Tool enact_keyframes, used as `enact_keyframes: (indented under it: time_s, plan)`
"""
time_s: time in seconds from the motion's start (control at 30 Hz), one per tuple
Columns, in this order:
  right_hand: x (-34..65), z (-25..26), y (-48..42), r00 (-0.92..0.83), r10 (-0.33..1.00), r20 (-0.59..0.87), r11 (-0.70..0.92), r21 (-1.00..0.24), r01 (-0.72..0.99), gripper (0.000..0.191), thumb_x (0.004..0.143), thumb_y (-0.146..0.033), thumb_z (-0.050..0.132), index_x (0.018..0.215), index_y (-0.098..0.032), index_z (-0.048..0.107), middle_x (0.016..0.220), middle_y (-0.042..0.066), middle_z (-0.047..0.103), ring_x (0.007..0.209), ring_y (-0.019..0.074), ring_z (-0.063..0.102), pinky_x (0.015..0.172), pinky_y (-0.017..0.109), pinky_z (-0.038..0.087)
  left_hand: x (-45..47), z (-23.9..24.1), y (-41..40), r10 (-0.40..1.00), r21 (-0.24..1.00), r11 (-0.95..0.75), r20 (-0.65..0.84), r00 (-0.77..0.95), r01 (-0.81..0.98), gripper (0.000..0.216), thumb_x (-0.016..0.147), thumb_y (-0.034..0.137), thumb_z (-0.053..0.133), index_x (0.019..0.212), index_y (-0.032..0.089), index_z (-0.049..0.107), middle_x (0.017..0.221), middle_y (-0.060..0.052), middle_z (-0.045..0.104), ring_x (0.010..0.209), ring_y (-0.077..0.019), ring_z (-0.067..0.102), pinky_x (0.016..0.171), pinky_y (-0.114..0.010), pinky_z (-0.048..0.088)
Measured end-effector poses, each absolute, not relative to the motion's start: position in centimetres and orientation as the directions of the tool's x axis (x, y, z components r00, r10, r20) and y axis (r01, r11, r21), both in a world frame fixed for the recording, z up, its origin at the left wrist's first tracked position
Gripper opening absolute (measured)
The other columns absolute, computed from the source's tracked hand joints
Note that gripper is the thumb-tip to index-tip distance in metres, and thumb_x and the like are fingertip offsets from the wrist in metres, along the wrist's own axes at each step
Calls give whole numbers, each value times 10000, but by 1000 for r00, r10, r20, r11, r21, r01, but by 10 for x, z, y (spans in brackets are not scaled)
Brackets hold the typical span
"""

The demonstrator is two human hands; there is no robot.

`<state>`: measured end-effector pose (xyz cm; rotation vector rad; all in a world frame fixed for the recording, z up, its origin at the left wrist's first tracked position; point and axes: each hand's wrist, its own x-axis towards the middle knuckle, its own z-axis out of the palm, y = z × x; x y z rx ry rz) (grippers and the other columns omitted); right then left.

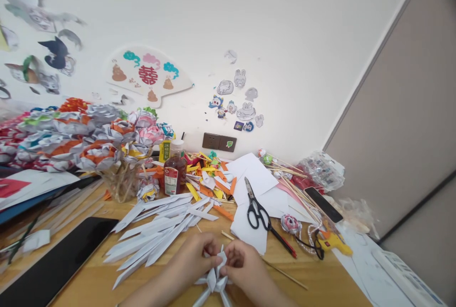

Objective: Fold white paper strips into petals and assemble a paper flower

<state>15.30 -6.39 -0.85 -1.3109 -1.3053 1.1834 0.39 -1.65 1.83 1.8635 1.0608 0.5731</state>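
Low in the middle of the head view, a folded white paper piece (213,282) with several strips sticking out sits between my two hands. My left hand (199,252) pinches its upper part from the left. On the other side, my right hand (243,262) grips the same upper part with bent fingers. Both hands partly cover the folds. Just beyond the left hand lies a spread pile of folded white paper strips (160,233). A thin wooden stick (285,274) runs out on the table from behind the right hand.
Black-handled scissors (258,212) rest on white paper sheets (254,174). A bottle (174,169) stands amid orange and yellow paper pieces (210,179). Paper flowers (96,141) crowd the back left. A black tablet (64,259) lies left; a yellow glue gun (335,243) and phone (323,204) lie right.
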Motion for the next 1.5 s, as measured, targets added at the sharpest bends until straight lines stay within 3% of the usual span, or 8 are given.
enact_keyframes:
  time_s: [0.2,0.67,0.87,0.97,1.07,1.17,1.33,1.5]
  plan:
    - [150,-11,-64,32,999,-21,-25,-991,130,162,510,-74,636,631,-152,562,558,-40,551,526,109,497,526,220,376,-4,17,-8,736,952,0,-206,645,305,157,489,202,646,622,160,574,546,55,577,549,-126,531,537,-217,385]
    - [150,-10,-69,-51,998,-28,-19,-984,177,117,525,-93,651,624,-143,615,536,-36,579,527,105,513,518,211,392,-9,18,-9,742,896,-200,-126,658,397,189,508,254,731,576,144,593,566,25,619,551,-126,554,491,-200,393]
    - [149,-7,-72,-68,998,-6,5,-986,165,65,545,-82,654,581,-134,638,569,-1,624,532,119,552,532,226,424,-18,21,-2,527,978,104,-206,825,178,348,539,269,739,837,175,588,661,20,670,657,-152,623,629,-249,459]
    - [148,-7,-72,-76,997,13,20,-995,95,55,572,-91,648,595,-140,659,612,24,659,584,151,603,569,252,458,-18,25,-3,536,974,185,-210,818,129,471,596,348,721,1007,190,552,654,31,657,626,-141,610,617,-244,450]
    - [147,-10,-72,-88,996,16,23,-997,77,90,570,-87,645,618,-153,684,630,22,676,605,164,625,584,260,476,-14,20,-4,577,972,85,-227,784,220,404,616,482,685,868,174,615,573,45,597,522,-118,548,515,-210,398]
    - [148,-7,-72,-109,993,46,69,-975,211,135,583,-81,632,641,-174,711,644,18,690,602,162,623,586,256,477,-10,7,-2,601,968,28,-216,770,249,374,603,524,675,695,172,588,532,48,575,501,-118,530,473,-198,363]
    - [153,14,-77,-211,946,245,315,-843,436,188,700,-110,598,725,-236,735,705,11,707,663,164,627,652,271,469,-7,-1,-1,656,981,46,-170,735,187,370,608,514,668,675,175,538,510,52,580,479,-118,526,458,-202,363]
    - [158,31,-80,-377,883,279,444,-755,483,219,790,-154,588,903,-293,714,829,15,716,774,173,632,740,288,464,-6,7,-3,679,975,64,-199,706,213,439,540,559,684,652,172,510,470,48,567,446,-117,509,445,-210,361]
